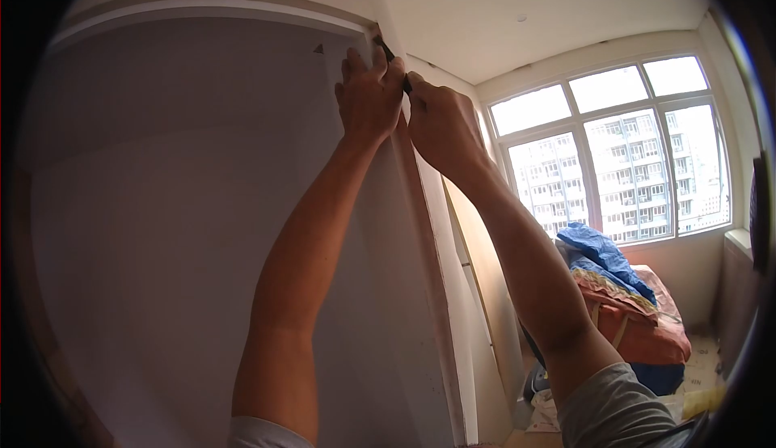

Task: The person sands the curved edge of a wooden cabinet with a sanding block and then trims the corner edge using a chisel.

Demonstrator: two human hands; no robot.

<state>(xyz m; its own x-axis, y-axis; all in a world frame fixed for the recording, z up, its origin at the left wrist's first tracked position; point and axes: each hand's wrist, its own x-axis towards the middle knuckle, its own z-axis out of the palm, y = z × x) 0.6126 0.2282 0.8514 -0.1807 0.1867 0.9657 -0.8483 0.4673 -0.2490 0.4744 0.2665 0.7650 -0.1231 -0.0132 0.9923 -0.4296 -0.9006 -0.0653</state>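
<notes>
Both arms reach up to the upper corner of a white door frame (pixel 372 31). My right hand (pixel 443 120) is closed around the end of a thin dark tool (pixel 386 48), whose exact kind I cannot make out. The tool slants up and left toward the corner, passing close to the thumb and index finger of my left hand (pixel 372 99). My left hand's fingers are stretched and apart against the frame just below the corner. Its palm is turned away, so any contact with the tool is partly hidden.
The frame's upright post (pixel 428 278) runs down between my forearms. A grey wall surface (pixel 162 246) fills the left side. At right, a large reddish bag (pixel 638 327) with a blue sheet (pixel 602 250) on top stands below a wide window (pixel 618 153).
</notes>
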